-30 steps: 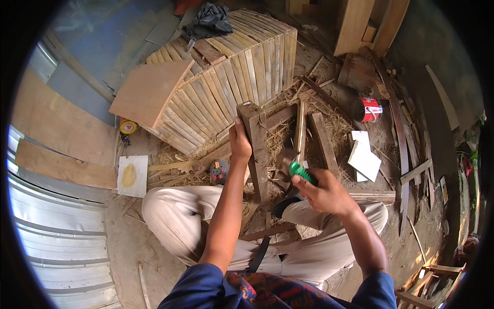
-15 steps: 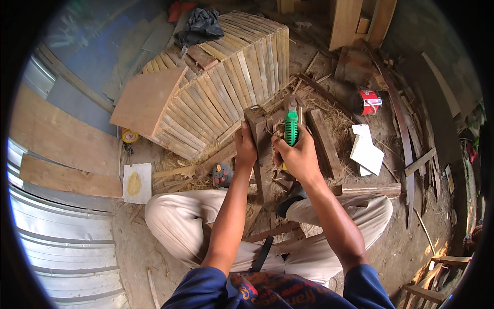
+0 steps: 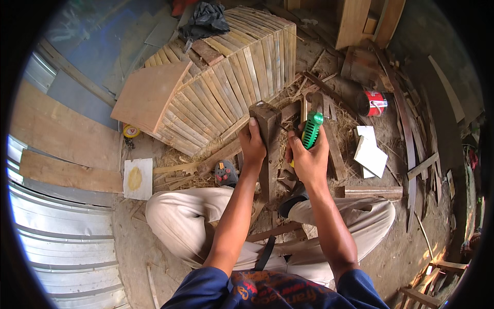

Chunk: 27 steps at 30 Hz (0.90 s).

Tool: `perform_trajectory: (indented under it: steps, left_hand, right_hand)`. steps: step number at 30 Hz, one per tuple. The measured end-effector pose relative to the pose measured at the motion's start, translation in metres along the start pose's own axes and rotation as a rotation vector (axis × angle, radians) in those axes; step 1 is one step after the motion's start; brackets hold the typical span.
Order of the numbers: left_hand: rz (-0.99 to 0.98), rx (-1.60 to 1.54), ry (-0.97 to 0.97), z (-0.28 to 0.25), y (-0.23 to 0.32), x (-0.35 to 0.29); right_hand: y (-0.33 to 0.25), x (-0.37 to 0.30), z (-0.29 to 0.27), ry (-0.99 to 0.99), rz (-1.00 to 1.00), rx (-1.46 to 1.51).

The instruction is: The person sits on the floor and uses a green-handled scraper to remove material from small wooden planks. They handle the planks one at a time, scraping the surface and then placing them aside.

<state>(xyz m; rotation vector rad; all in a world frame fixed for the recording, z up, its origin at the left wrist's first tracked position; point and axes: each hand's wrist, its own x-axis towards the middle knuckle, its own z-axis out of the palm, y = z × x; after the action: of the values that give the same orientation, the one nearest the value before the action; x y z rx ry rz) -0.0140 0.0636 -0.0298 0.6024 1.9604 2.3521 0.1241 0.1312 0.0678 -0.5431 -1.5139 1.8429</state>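
A dark brown wooden post [image 3: 270, 154] stands between my legs, its top end leaning away from me. My left hand [image 3: 252, 144] is closed around its left side near the top. On the post's right, my right hand [image 3: 310, 154] grips a hand tool with a green ribbed handle [image 3: 312, 130]. The handle's rounded end points up and away. A thin dark piece shows between the right fingers and the post; I cannot tell whether it belongs to the tool. The tool's exact kind is not clear.
A slatted wooden structure [image 3: 226, 87] rises ahead, with a black plastic bag [image 3: 207, 21] and a brown board [image 3: 150, 95] on it. To the right are a red tin [image 3: 374, 103], white pieces [image 3: 370, 157] and long planks. A tape measure [image 3: 131, 131] lies left.
My right hand has turned the green-handled tool and shifted it slightly right, away from the post. My left hand still grips the post. The view has shifted a little.
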Motion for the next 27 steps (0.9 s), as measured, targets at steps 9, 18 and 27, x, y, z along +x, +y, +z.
perform_trajectory:
  steps: [9, 18, 27]
  left_hand:
    - [0.037, -0.037, -0.005, -0.016, 0.000, -0.002]
    - [0.024, -0.064, -0.011, 0.003, 0.010, -0.002]
    - [0.111, 0.031, -0.035, 0.001, 0.004, 0.004]
  right_hand:
    - [0.005, -0.005, 0.005, -0.065, -0.063, -0.018]
    - [-0.001, 0.005, -0.005, -0.099, 0.038, 0.095]
    - [0.021, 0.002, 0.002, 0.079, 0.157, 0.239]
